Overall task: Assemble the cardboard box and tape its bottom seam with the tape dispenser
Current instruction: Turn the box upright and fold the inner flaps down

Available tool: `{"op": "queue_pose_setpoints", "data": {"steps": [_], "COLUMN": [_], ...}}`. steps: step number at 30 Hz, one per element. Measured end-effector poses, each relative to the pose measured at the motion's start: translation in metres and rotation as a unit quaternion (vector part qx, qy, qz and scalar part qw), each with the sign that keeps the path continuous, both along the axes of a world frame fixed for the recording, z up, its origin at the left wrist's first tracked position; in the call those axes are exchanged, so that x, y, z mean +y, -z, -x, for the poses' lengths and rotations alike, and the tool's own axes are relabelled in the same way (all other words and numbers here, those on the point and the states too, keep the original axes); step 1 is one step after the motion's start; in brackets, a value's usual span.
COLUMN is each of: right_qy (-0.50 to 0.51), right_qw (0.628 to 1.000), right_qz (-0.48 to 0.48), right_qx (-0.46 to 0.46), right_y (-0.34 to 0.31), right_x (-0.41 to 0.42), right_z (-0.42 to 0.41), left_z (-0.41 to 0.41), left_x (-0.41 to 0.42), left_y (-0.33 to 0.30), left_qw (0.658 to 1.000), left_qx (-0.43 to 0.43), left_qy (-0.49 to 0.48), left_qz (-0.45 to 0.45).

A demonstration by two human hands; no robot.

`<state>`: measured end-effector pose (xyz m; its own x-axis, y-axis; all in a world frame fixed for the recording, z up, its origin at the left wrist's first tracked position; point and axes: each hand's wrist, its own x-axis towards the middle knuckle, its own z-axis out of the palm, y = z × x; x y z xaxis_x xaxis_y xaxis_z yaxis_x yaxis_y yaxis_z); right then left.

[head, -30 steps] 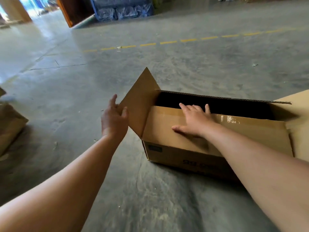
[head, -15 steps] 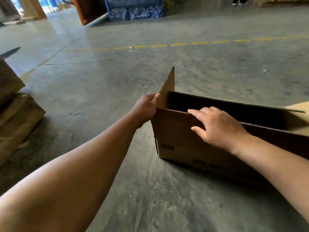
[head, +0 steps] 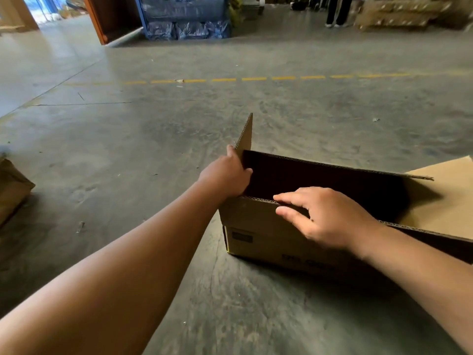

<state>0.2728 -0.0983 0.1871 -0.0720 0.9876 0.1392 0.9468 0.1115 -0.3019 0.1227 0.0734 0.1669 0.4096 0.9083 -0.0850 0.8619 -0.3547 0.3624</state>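
A brown cardboard box (head: 258, 226) stands on the concrete floor, its open side up and dark inside. The short left flap (head: 245, 138) stands upright and edge-on. My left hand (head: 227, 174) grips the box's left end at the base of that flap. My right hand (head: 322, 216) pinches the near long wall's top edge, fingers reaching inside, thumb on the outer face. The right end flap (head: 445, 201) lies folded outward. No tape dispenser is in view.
More cardboard (head: 11, 190) lies at the left edge. A dashed yellow line (head: 256, 78) crosses the floor beyond the box. Far back stand blue wrapped pallets (head: 184, 19), an orange frame (head: 96, 21), stacked cartons (head: 399, 11) and a person's legs (head: 336, 11).
The left flap has swung from splayed outward to upright under my left hand. The near long flap, pressed down by my right hand, now stands up. The view has shifted up.
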Motion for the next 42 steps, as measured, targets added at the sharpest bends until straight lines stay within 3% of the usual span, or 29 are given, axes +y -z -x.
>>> {"op": "queue_pose_setpoints", "data": {"steps": [2, 3, 6, 9, 14, 17, 25, 36, 42], "right_qy": [0.042, 0.06, 0.068, 0.054, 0.102, 0.153, 0.173, 0.253, 0.264], "right_qw": [0.995, 0.994, 0.996, 0.981, 0.961, 0.949, 0.957, 0.95, 0.949], "right_qz": [0.0, -0.004, 0.003, 0.068, 0.186, 0.206, 0.147, -0.102, -0.138], "right_qx": [0.092, 0.096, -0.05, -0.173, -0.177, -0.181, -0.179, -0.15, -0.103], "right_y": [-0.01, -0.014, -0.013, 0.004, 0.037, 0.048, 0.05, 0.029, 0.031], "right_x": [0.017, 0.029, 0.068, 0.103, 0.136, 0.146, 0.177, 0.236, 0.257], "right_z": [-0.014, -0.023, -0.052, -0.063, -0.057, -0.061, -0.085, -0.101, -0.112], "left_z": [0.001, 0.002, 0.005, 0.007, 0.005, 0.006, 0.005, 0.01, 0.008], "left_x": [0.001, 0.001, -0.003, -0.006, -0.001, -0.001, 0.005, 0.003, 0.002], "left_y": [0.0, 0.0, -0.002, 0.0, 0.001, 0.003, 0.004, 0.01, 0.011], "left_qw": [1.0, 0.999, 0.997, 0.996, 0.995, 0.994, 0.989, 0.983, 0.976], "left_qx": [-0.026, -0.04, -0.072, -0.079, -0.086, -0.084, -0.101, -0.146, -0.166], "left_qy": [0.004, 0.007, 0.019, 0.028, 0.054, 0.067, 0.092, 0.089, 0.107], "left_qz": [0.006, 0.009, 0.015, 0.012, 0.023, 0.033, 0.055, 0.07, 0.092]}}
